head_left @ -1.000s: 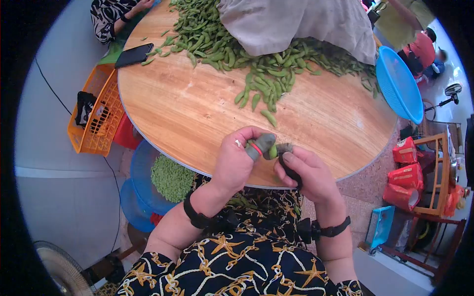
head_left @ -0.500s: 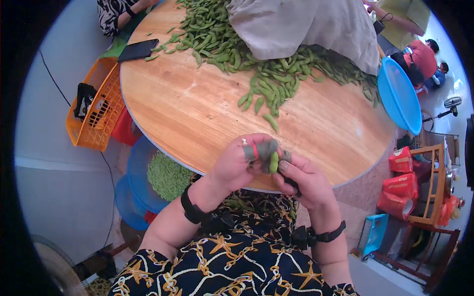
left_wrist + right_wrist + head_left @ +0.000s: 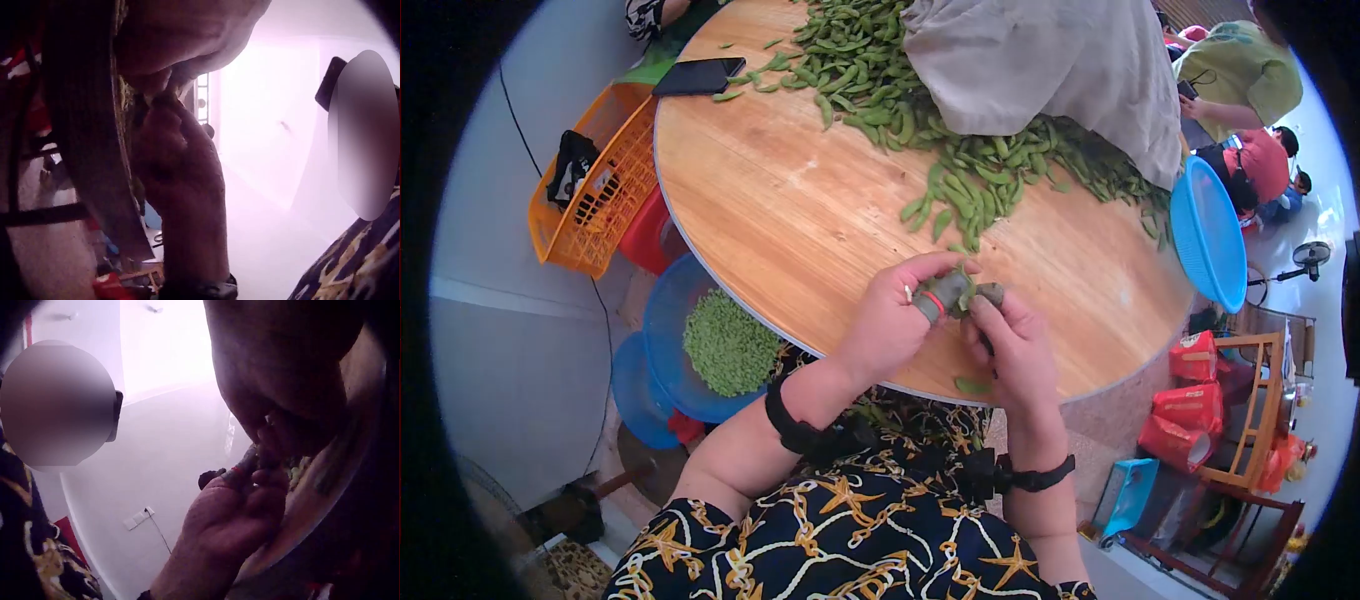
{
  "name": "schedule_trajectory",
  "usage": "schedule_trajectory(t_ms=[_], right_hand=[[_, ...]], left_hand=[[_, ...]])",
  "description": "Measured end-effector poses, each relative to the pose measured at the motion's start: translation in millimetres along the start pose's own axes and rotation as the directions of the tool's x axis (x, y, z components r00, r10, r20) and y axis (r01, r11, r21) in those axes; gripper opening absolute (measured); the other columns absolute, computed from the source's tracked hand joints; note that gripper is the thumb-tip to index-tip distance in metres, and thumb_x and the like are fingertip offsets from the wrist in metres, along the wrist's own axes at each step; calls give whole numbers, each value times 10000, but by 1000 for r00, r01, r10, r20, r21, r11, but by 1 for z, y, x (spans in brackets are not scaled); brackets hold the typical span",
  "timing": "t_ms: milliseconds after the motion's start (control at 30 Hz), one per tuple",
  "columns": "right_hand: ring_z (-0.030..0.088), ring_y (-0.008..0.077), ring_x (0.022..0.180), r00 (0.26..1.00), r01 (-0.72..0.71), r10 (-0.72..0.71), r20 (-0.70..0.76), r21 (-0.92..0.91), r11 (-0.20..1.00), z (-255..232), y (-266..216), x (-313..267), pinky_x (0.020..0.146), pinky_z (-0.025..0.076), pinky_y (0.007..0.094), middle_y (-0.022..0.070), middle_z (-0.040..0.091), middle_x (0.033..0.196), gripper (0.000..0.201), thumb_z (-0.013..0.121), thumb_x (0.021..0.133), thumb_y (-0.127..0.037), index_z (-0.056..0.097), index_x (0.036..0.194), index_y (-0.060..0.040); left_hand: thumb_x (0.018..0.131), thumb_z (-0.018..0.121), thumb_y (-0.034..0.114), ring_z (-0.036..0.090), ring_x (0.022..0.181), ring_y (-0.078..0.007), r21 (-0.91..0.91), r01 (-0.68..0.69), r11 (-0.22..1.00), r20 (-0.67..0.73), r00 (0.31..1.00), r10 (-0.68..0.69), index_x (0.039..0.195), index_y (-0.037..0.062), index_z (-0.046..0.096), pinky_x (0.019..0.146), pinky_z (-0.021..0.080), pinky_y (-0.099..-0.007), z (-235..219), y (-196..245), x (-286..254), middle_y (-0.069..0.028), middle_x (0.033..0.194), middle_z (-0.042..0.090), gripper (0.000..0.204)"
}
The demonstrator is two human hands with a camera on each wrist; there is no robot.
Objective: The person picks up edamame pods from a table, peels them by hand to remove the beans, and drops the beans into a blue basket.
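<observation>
Above the near edge of the round wooden table [image 3: 800, 230], the left hand [image 3: 890, 320] and right hand [image 3: 1022, 350] meet, both with wrapped fingertips. Between them they pinch a green pod [image 3: 965, 290], mostly covered by fingers. A red band circles a wrapped finger of the left hand. One pod [image 3: 972, 385] lies at the table edge below the hands. Beyond them spreads a heap of pods [image 3: 980, 190], partly under a grey cloth [image 3: 1040, 70]. The wrist views are dark; the left hand [image 3: 231, 512] and right hand [image 3: 181, 150] touch at the fingertips there.
A phone [image 3: 698, 76] lies at the table's left edge. Left of the table are an orange basket [image 3: 615, 200] and a blue basin [image 3: 662, 310] holding shelled beans [image 3: 728, 345]. A blue colander [image 3: 1208, 235] stands at the right edge, red bags [image 3: 1185, 405] below it. Other people are behind.
The head view has shifted. The pod between the fingers was in plain sight and is now mostly covered. A pod now shows on the table edge beneath the hands.
</observation>
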State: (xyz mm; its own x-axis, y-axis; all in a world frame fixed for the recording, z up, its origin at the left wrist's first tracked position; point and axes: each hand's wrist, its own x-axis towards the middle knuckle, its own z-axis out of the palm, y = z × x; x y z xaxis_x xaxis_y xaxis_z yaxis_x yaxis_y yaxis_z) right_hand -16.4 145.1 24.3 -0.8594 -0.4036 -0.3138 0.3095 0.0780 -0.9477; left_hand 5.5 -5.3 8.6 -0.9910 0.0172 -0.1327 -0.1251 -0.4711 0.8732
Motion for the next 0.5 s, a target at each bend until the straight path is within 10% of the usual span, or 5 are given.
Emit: schedule_trajectory(t_ms=[100,233,433,500], right_hand=[[473,48,569,986,129,-149,-74,-227,965,2,3,3,521,390,203,-16,546,650,165,547,860,-170,593,871,-13],[517,69,597,960,174,-244,-135,-390,904,0,-11,2,566,435,228,21,588,658,166,594,825,-149,609,872,9],[520,82,560,959,185,-237,-154,-290,939,2,-4,-1,526,422,243,57,582,619,130,623,784,-126,618,815,0],[577,197,568,889,267,-426,-166,-569,778,8,-1,0,537,446,294,120,599,653,113,625,773,-120,614,801,-10]], left_hand=[[809,559,9,534,731,-68,457,-346,820,143,938,316,1066,40,562,629,448,-232,-12,-6,7,12,855,588,259],[785,583,19,564,751,-126,587,-186,788,136,982,130,1015,28,569,642,454,-284,-8,8,-6,-36,843,597,231],[718,565,25,536,721,-351,804,-466,369,328,866,378,831,27,524,611,447,-410,-5,9,-10,-149,757,516,120],[715,550,12,536,725,-353,820,-457,346,321,866,383,820,20,522,612,447,-412,-2,6,-10,-153,760,514,109]])
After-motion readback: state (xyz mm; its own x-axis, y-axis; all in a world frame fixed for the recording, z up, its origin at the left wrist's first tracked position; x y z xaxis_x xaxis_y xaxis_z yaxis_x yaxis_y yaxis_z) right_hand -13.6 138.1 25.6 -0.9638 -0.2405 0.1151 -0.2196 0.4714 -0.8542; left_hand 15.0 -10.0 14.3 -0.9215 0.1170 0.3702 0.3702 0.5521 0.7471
